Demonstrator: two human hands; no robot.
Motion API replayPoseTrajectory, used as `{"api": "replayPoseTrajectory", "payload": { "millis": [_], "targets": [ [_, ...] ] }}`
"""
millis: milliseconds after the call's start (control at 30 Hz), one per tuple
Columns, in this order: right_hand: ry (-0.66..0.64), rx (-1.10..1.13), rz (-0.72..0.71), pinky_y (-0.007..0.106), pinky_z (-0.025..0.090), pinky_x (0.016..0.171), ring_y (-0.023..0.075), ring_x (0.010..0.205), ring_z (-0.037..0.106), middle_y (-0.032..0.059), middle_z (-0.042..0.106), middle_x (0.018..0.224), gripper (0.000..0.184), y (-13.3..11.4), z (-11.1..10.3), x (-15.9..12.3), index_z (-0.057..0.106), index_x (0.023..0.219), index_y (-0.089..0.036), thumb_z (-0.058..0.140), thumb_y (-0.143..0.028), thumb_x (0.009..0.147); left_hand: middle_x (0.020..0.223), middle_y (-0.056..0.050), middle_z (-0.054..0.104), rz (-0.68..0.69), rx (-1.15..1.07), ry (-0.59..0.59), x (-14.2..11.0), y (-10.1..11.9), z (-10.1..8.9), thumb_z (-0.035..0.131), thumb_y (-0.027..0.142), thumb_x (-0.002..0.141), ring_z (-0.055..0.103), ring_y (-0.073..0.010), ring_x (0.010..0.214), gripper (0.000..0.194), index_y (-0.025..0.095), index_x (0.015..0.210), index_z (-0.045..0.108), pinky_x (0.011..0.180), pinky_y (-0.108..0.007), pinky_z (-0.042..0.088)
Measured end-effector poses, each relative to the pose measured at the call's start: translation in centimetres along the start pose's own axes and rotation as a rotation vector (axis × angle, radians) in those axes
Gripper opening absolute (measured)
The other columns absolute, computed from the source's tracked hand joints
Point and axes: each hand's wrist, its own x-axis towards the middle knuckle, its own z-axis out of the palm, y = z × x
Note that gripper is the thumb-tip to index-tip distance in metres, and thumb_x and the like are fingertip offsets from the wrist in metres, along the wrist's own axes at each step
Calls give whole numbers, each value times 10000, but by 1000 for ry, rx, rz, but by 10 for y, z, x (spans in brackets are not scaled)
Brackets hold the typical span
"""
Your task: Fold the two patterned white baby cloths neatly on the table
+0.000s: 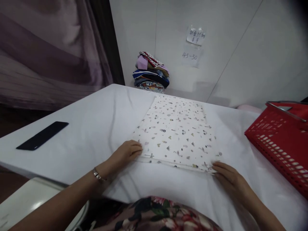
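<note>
Two hands of mine rest at the near corners of a folded white cloth [175, 131], printed all over with small motifs, which lies flat on the white table [91, 128] in front of me. My left hand [131, 149] is at the near left corner, its fingers close together and bent over the edge; the thumb is hidden, so I can't tell whether it grips. My right hand [227, 175] touches the near right corner with its fingertips, and I can't tell whether they pinch the fabric. A bracelet [97, 174] circles my left wrist. Well apart to my left lies a dark flat object [43, 136], and to my right stands a red basket [279, 138] with slotted sides. Beyond the far edge of the table, by the wall, is a pile of folded fabrics [152, 73]. Higher up hang an upper note [195, 36] and a lower note [190, 57] reading 45-50
</note>
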Motion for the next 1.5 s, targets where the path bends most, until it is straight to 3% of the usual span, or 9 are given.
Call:
{"api": "replayPoseTrajectory", "payload": {
  "millis": [233, 367, 533, 667, 833, 1000, 1233, 1367, 1500],
  "targets": [
    [-97, 73, 51, 439, 497, 877, 261, 1004, 597, 89, 656, 1073, 296, -11, -7, 19, 682, 998, -231, 475, -404, 875, 1035, -50, 615, 58, 37, -73, 18, 29, 9, 529, 319, 848, 531, -198, 980, 172, 220, 948, 628, 864, -356, 402],
    [-142, 138, 36, 406, 490, 863, 247, 958, 613, 73, 675, 1019, 278, -19, -14, 31, 699, 913, -233, 459, -370, 885, 953, -40, 619, 71, 33, -70, 26, 33, 15, 441, 298, 890, 536, -179, 905, 213, 214, 882, 637, 820, -330, 404],
    [-171, 244, 119, 307, 519, 704, 214, 797, 640, 44, 696, 839, 272, -23, -17, 34, 687, 853, -217, 458, -363, 873, 874, -36, 619, -18, 17, -57, 28, 33, 16, 344, 281, 919, 534, -175, 832, 282, 190, 866, 606, 774, -322, 410],
    [-84, 242, 209, 300, 501, 699, 200, 794, 627, 42, 687, 872, 270, -20, -15, 35, 657, 886, -211, 434, -362, 883, 853, -33, 616, -131, 32, -35, 31, 36, 14, 324, 285, 917, 532, -178, 797, 277, 187, 875, 580, 732, -318, 415],
    [109, 206, 225, 333, 470, 809, 205, 910, 598, 57, 656, 975, 247, -15, -12, 33, 625, 939, -213, 422, -345, 889, 836, -40, 612, -133, 68, 55, 33, 35, 11, 305, 296, 922, 534, -183, 809, 297, 182, 861, 572, 713, -313, 419],
    [-13, 209, 220, 336, 478, 780, 210, 889, 598, 58, 653, 962, 267, -13, -12, 27, 617, 945, -223, 409, -381, 888, 866, -41, 617, -75, 47, 32, 27, 30, 15, 311, 294, 927, 533, -182, 828, 286, 180, 876, 569, 741, -319, 423],
    [-156, 171, 154, 307, 458, 722, 191, 814, 584, 44, 639, 868, 263, -20, -20, 53, 611, 884, -227, 377, -347, 900, 856, -27, 607, -119, 115, 77, 50, 33, 2, 301, 309, 931, 547, -167, 817, 308, 198, 881, 583, 676, -271, 412],
    [-247, 84, 89, 303, 445, 699, 188, 796, 572, 40, 628, 829, 250, -13, -26, 55, 625, 865, -225, 394, -319, 893, 829, -12, 606, -134, 175, 11, 48, 23, 7, 284, 329, 935, 560, -148, 741, 312, 213, 926, 573, 622, -248, 396],
    [-296, 67, 163, 276, 441, 646, 175, 724, 583, 34, 642, 779, 251, 0, -34, 64, 639, 795, -216, 419, -308, 876, 815, -14, 611, -102, 260, -28, 57, 9, 4, 266, 354, 937, 566, -151, 720, 344, 206, 874, 570, 603, -244, 377]
  ]
}}
